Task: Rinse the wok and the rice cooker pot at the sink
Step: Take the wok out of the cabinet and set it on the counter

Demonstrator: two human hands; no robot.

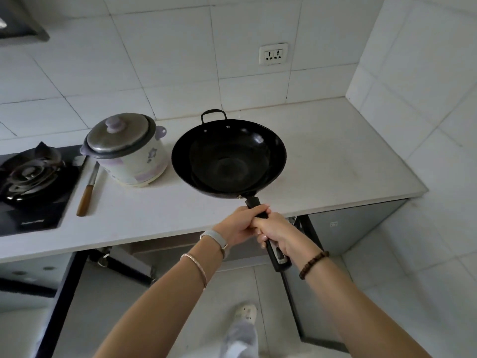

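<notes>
A black wok (228,158) with a long black handle and a small loop handle at its far rim hangs over the white countertop (335,156). My left hand (240,223) grips the handle close to the bowl. My right hand (276,232) grips it just behind, and the handle's end sticks out below my wrist. To the wok's left stands a white rice cooker (129,151) with a floral print and a metal lid; its inner pot is hidden. No sink is in view.
A knife with a wooden handle (88,189) lies on the counter left of the cooker. A black gas stove (31,182) fills the far left. A wall socket (273,54) sits on the tiled wall. Open cabinet doors (304,228) hang below the counter edge.
</notes>
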